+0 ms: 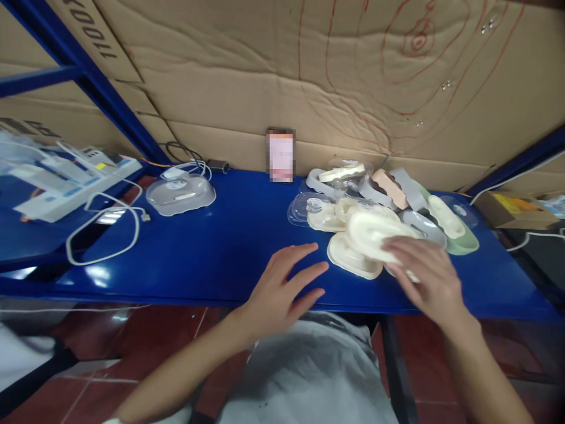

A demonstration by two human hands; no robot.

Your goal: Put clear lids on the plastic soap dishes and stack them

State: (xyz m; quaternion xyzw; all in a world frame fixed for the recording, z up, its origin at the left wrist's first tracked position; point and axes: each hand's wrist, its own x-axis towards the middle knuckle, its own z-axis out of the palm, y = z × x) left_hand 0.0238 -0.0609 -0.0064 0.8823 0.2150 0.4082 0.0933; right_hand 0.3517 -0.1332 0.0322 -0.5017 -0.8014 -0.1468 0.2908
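Grey cloth (309, 377) below the table (198, 253); left hand (278, 294) over the table, fingers spread (nothing held); right hand (430, 277) over it, fingers closed on a cream shell (367, 232).

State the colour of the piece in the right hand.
Pale cream; the held piece shows best in the head view.

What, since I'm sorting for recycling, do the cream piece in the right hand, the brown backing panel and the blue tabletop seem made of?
Cream piece: perhaps plastic or silicone, satin; smooth, rounded edges.
Brown panel: likely cardboard, matt; creased, rippled surface.
Blue tabletop: glossy with reflections; perhaps painted metal.
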